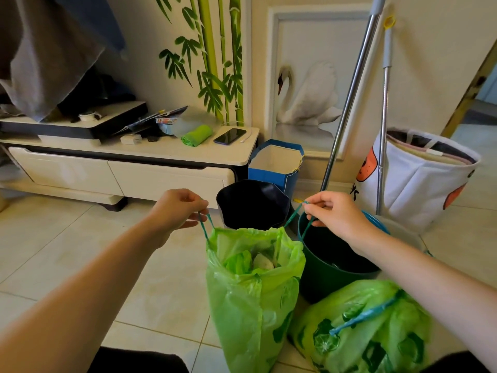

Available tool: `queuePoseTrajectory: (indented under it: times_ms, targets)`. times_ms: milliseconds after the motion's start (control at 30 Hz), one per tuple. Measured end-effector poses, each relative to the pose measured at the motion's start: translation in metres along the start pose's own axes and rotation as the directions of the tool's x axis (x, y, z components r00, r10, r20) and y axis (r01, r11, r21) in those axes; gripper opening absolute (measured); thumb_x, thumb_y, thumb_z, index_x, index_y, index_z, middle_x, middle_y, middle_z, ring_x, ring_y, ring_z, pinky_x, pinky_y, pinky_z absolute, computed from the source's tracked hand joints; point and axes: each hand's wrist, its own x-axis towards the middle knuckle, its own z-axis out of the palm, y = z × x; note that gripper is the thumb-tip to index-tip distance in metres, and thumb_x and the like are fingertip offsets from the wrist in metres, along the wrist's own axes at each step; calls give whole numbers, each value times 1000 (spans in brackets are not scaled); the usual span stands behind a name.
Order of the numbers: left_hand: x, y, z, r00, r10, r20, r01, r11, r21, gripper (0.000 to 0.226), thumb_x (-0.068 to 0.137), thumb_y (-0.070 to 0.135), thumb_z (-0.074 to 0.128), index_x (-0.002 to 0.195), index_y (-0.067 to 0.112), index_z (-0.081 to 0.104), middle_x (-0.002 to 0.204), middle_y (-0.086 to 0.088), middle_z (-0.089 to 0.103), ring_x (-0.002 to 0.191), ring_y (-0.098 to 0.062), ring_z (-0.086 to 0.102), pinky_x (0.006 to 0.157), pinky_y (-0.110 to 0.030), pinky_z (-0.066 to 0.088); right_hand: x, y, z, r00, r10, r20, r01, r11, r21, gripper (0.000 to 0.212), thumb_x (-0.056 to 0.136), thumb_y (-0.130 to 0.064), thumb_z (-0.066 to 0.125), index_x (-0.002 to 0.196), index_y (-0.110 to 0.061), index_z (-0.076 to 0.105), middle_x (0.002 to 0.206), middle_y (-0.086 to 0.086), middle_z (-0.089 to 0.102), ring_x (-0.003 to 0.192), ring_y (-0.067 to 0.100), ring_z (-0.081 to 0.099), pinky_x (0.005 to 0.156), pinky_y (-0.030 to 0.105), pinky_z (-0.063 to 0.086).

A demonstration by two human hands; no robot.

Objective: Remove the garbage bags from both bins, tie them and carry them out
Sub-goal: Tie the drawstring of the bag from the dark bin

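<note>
Green translucent plastic garbage bag [250, 286], upright on tiles before the dark bins [330, 262]: our left hand [178, 208] and right hand [333, 211] pinch its drawstring loops [205, 224], pulled apart to cinch the mouth.

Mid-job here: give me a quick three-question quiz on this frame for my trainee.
1. True or false: the bag held up by both hands is already tied shut.
2. Which bin stands nearer the second bag on the floor: the black bin or the green bin?
3. Fill in: the left hand and right hand each pinch a green ____.

Key:
1. False; its mouth is open and rubbish shows inside.
2. The green bin.
3. Drawstring.
</note>
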Motion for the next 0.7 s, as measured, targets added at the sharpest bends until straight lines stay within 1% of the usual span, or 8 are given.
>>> queuePoseTrajectory:
  times_ms: [67,167,267,333,467,567,633,700]
  targets:
    - [-2,5,4,999,37,-6,-37,999,-13,17,90,12,64,97,-4,63,83,-12,70,74,-21,66,80,-37,57,-1,-5,-1,1000,-11,-9,11,999,50,8,89,-10,61,92,-12,68,76,2,67,71,9,63,62,16,56]
    - [-5,11,8,997,79,-15,-79,996,-40,14,89,12,64,94,-2,64,81,-11,70,69,-21,65,76,-37,59,-3,-12,-2,999,-40,-28,42,995,88,15,90,-8,59,86,-19,68,74,-1,66,71,8,63,65,18,56]
    - [-11,17,12,994,112,-14,-113,991,-77,10,89,10,64,90,0,63,78,-9,69,64,-21,62,63,-28,59,-6,-17,-4,997,-55,-59,62,989,131,15,89,-7,59,87,-18,68,75,1,65,70,10,62,73,26,56]
    - [-16,21,15,992,127,-21,-129,988,-85,10,89,10,64,89,0,63,77,-7,69,62,-20,60,59,-25,57,-7,-21,-3,995,-48,-84,62,983,173,12,89,-6,60,91,-16,68,76,2,65,70,12,62,75,28,55]
    - [-20,28,21,990,138,-37,-141,985,-101,11,88,8,63,89,-3,65,80,-11,71,61,-19,49,60,-30,50,-8,-28,-1,996,-22,-82,43,966,254,16,84,-6,66,99,-11,69,81,5,70,76,14,65,77,28,54]
    - [-22,34,22,989,144,-45,-148,983,-109,10,86,7,64,88,-3,67,87,-17,73,66,-23,44,65,-35,44,-6,-33,-2,997,-29,-68,48,949,311,23,82,-1,67,97,-19,69,96,6,74,95,17,69,80,28,52]
    - [-23,40,23,985,170,-41,-173,978,-112,9,86,8,64,88,0,68,89,-17,74,65,-22,45,67,-36,45,-7,-39,-5,995,-60,-84,85,938,337,29,83,4,64,99,-19,69,99,5,74,99,16,68,79,24,50]
    - [-23,46,25,978,207,-30,-209,972,-110,7,87,10,64,88,4,69,88,-11,76,62,-17,48,67,-33,47,-8,-44,-8,985,-122,-122,156,930,332,32,83,8,61,98,-19,69,99,4,74,98,13,68,81,21,52]
